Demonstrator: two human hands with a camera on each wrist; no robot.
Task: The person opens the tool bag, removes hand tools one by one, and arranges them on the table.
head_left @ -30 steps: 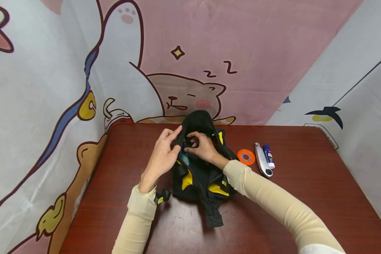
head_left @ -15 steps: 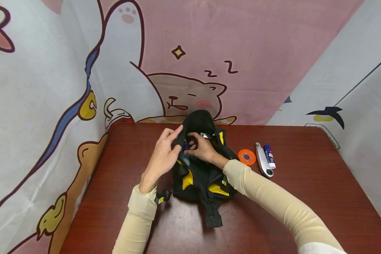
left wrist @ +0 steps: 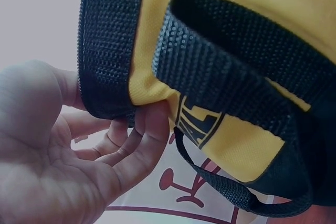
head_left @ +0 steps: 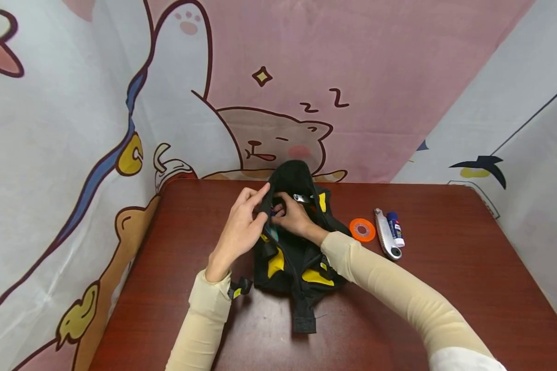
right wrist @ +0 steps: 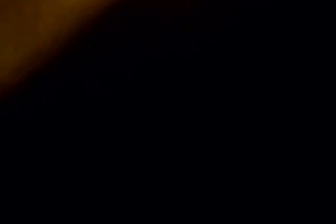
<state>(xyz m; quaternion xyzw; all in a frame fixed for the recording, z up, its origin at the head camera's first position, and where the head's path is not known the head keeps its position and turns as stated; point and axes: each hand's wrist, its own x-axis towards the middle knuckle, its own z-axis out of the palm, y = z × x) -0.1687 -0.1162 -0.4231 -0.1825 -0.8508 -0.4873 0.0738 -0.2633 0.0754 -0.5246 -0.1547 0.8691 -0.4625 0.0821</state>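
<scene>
A black and yellow zipped bag (head_left: pixel 288 273) stands unzipped on the table. My left hand (head_left: pixel 241 222) grips the left edge of its opening, thumb on the inner side. The left wrist view shows that hand (left wrist: pixel 79 156) with fingers bent against the yellow fabric under the zip edge, beside a black webbing loop (left wrist: pixel 210 66). My right hand (head_left: pixel 294 216) reaches into the opening, fingers bent close to a small blue item partly hidden inside; I cannot tell whether they hold it. A silver piece (head_left: pixel 300 198) shows behind that hand. The right wrist view is almost black.
Right of the bag on the brown table (head_left: pixel 445 288) lie an orange disc with a pale centre (head_left: pixel 362 230), a long silver tool (head_left: pixel 387 234) and a glue stick with a blue cap (head_left: pixel 395 229). A printed cloth (head_left: pixel 399 77) hangs behind the table.
The right hand has shifted slightly left and deeper into the bag. The silver piece behind it has come into clearer sight. The bag's front strap has swung a little left.
</scene>
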